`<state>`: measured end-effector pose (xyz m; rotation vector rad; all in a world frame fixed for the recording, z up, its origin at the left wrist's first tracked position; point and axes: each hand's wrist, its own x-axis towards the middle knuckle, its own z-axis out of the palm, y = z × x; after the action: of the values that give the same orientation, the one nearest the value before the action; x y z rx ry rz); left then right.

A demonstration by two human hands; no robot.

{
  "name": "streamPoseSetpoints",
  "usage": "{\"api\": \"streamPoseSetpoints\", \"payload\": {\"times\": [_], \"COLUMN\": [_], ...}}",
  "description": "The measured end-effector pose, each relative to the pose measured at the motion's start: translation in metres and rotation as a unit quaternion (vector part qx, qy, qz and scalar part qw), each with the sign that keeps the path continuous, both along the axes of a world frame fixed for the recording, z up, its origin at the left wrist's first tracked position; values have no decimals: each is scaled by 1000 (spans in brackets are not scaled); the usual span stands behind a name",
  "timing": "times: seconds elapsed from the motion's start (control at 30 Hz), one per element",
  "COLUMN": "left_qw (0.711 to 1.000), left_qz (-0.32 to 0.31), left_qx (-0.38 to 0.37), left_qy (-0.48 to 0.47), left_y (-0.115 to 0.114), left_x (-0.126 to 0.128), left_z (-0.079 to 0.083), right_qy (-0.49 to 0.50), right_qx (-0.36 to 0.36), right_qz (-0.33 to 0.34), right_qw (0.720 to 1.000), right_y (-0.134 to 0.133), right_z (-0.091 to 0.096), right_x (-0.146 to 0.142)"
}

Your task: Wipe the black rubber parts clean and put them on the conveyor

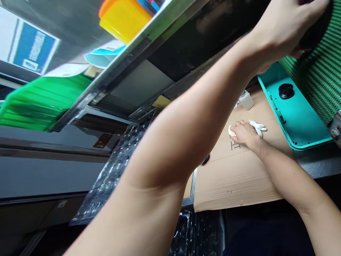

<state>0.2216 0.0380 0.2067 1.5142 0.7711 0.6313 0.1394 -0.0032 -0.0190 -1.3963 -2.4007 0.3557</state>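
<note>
My left hand (283, 30) is raised at the upper right, with its forearm crossing the middle of the view. Its fingers are bent at a dark object (315, 37) with a rounded outline, partly hidden and cut by the frame, whose kind I cannot make out. Low on the cardboard sheet (221, 181), my right hand (245, 133) is closed on a white cloth-like piece (231, 131), which shows past its fingers. Crumpled white cloth (257, 125) lies against the far side of that hand. A teal plastic shell (301, 117) with a black round part (286, 91) inside lies at the right.
Green ribbed matting (325, 67) borders the shell. A small whitish bottle (247, 100) stands on the cardboard's far part. Overhead, a metal shelf (149, 39) carries a yellow bin (125, 19) and a green bin (39, 103). Clear plastic wrap (112, 170) lies left of the cardboard.
</note>
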Motion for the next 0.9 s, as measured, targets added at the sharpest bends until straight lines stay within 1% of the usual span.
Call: {"api": "streamPoseSetpoints", "payload": {"times": [0.03,0.07,0.1,0.13,0.17,0.23,0.27,0.3,0.37,0.43,0.5,0.53,0.63,0.67,0.7,0.8,0.9], "left_qw": [999,997,995,989,981,960,946,932,900,868,843,833,810,805,801,791,786], "left_qz": [10,12,21,53,87,171,204,220,249,281,304,310,305,300,296,284,262], "left_qx": [37,53,39,18,-12,-81,-123,-172,-243,-275,-287,-290,-302,-306,-311,-326,-352], "left_qy": [-27,-55,-88,-137,-174,-208,-219,-230,-262,-302,-338,-355,-399,-409,-418,-433,-436], "left_y": [-11,-23,-32,-40,-45,-49,-50,-50,-49,-49,-47,-45,-39,-37,-36,-35,-36], "left_x": [-16,-34,-56,-80,-106,-155,-178,-199,-233,-257,-271,-275,-276,-273,-270,-262,-260], "left_z": [-4,-11,-20,-33,-49,-84,-103,-121,-152,-176,-195,-203,-221,-226,-229,-233,-229], "right_qy": [-2,-5,-6,-6,-8,-11,-12,-13,-13,-15,-15,-10,45,76,109,178,167], "right_qx": [-3,-7,-8,-8,-9,-19,-24,-27,-19,1,17,27,62,73,81,91,96], "right_qz": [-2,-3,-4,-4,-4,-6,-8,-9,-11,-11,-31,-55,-148,-162,-160,-109,-64], "right_qw": [1000,1000,1000,1000,1000,1000,1000,1000,1000,1000,999,998,986,981,978,974,979], "right_y": [-1,-2,-2,-2,-2,-2,-2,-3,-4,-6,-6,-5,-1,0,0,-8,-22], "right_z": [1,2,3,4,5,7,8,9,10,10,10,10,8,7,5,-4,-10], "right_x": [0,0,0,0,0,-1,-1,-1,-2,-3,-4,-5,-11,-14,-18,-36,-55]}}
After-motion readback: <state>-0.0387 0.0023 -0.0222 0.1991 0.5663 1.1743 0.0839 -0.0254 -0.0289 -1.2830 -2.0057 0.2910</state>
